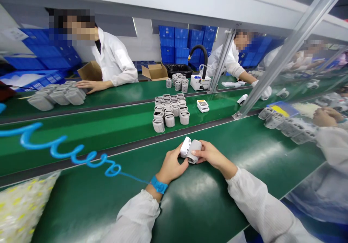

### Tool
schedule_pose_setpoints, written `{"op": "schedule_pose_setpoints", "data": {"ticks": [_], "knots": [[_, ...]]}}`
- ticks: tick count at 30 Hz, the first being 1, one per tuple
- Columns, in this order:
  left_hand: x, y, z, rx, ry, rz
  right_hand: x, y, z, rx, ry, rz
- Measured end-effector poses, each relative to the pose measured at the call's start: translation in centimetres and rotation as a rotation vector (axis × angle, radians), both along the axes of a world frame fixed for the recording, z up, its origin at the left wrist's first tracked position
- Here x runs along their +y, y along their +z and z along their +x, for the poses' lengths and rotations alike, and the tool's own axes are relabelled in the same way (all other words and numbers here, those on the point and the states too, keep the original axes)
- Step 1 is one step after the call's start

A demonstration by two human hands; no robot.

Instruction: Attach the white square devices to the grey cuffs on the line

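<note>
My left hand (172,166) and my right hand (211,154) meet over the green work surface (206,199), both closed on one small item. It is a white device (185,147) joined to a rolled grey cuff (194,151). The left fingers grip the white device side, the right fingers wrap the cuff side. A blue wrist strap (159,185) sits on my left wrist, with a blue coiled cord (65,149) running off to the left.
Several rolled grey cuffs (170,109) stand grouped on the green conveyor (108,127), next to a white monitor unit (202,105). More cuffs (58,95) lie far left and right (288,125). Co-workers in white coats sit opposite (111,60) and at my right (326,117). A padded bag (21,206) lies lower left.
</note>
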State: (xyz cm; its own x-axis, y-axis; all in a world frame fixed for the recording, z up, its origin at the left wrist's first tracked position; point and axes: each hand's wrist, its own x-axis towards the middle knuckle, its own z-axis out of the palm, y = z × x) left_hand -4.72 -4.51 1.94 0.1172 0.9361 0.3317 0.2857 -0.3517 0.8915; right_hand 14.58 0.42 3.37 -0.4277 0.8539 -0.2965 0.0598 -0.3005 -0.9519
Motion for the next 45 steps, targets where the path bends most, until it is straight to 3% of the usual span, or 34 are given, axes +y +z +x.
{"op": "schedule_pose_setpoints", "data": {"ticks": [6,10,14,19,22,24,28,35,40,45], "knots": [[0.0,-0.4,0.1,-0.001,0.032,-0.046,-0.1,-0.2,-0.3,-0.085,0.030,0.046],[0.3,-0.9,0.1,-0.009,0.095,-0.092,-0.9,-0.2,-0.7,-0.301,0.025,0.258],[0.8,-1.2,0.3,-0.284,0.097,-0.236,-1.1,0.6,0.0,-0.419,0.102,0.435],[0.8,-0.9,0.9,-0.766,-0.074,-0.425,0.3,1.6,1.5,-0.123,-0.017,0.354],[0.3,-0.5,1.0,-0.867,-0.193,-0.528,0.7,1.7,1.7,0.081,0.096,0.317],[0.1,-0.2,1.0,-0.864,-0.212,-0.527,0.5,1.6,1.7,0.134,0.185,0.285],[0.2,0.1,0.8,-0.821,-0.187,-0.491,0.3,1.5,1.8,0.176,0.235,0.199],[0.4,-1.1,0.6,-0.689,-0.221,-0.443,0.6,0.2,1.9,0.168,0.273,0.168],[0.3,-1.1,0.6,-0.585,-0.205,-0.451,0.4,-0.6,1.8,0.047,0.294,0.316],[-0.2,-0.5,0.2,-0.350,-0.177,-0.323,-0.2,-0.9,2.1,-0.149,0.343,0.685]]}}
